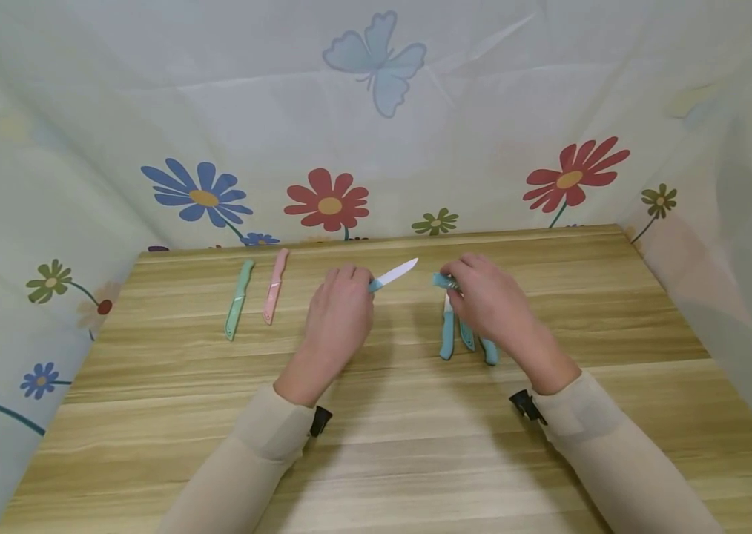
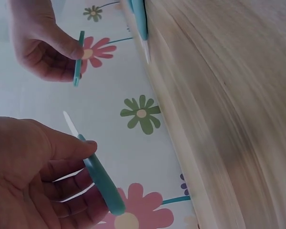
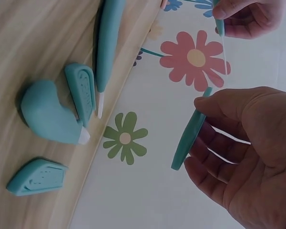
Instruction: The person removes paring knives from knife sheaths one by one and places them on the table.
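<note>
My left hand [image 1: 342, 304] pinches a small knife [image 2: 101, 179] by its teal handle. Its bare white blade points right, towards the other hand. Between thumb and fingers, my right hand [image 1: 492, 300] holds a teal blade sheath [image 3: 188, 138], apart from the blade tip. Beneath the right hand lie a teal-handled knife [image 1: 447, 337] with a white blade, a teal sheath [image 1: 466, 335] and a second teal handle [image 1: 489, 351]; the hand partly covers them. In the right wrist view, another teal sheath [image 3: 37, 177] lies beside the curved-looking second handle.
Left of my left hand, a green knife [image 1: 239, 300] and a pink knife [image 1: 276, 287] lie side by side, each apparently in a matching sheath. The wooden table [image 1: 376, 460] meets a flower-printed cloth wall [image 1: 469, 170] at the back and sides.
</note>
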`<state>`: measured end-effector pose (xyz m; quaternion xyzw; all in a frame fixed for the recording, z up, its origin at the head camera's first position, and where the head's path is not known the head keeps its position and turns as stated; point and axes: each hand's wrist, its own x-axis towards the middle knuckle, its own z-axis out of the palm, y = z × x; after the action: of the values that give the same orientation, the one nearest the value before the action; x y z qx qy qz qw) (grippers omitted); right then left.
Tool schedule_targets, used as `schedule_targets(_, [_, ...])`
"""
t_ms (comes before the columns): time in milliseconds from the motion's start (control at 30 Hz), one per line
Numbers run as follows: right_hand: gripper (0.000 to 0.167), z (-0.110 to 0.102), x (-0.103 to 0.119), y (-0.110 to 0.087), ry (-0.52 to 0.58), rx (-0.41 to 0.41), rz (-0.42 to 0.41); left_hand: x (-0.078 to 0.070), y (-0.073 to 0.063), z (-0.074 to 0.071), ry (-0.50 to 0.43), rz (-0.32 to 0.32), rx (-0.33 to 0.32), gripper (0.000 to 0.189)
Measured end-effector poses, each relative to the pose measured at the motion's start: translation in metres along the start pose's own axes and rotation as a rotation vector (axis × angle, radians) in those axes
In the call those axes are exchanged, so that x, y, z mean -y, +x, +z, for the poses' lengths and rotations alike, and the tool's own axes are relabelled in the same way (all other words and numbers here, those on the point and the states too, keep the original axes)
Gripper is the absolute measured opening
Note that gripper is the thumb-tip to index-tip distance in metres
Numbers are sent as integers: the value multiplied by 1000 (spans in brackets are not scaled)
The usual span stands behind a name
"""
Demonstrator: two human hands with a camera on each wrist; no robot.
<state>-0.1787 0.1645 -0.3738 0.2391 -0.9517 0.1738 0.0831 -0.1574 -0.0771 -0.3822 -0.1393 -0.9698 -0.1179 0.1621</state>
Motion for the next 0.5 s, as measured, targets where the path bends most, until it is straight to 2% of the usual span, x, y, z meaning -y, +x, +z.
schedule_targets(233, [32, -3, -1, 4, 30, 26, 20, -6, 5, 1, -84, -55, 34, 15])
schedule_targets(500, [44, -1, 1, 10, 70, 98, 82, -12, 11, 8, -165, -92, 87, 18])
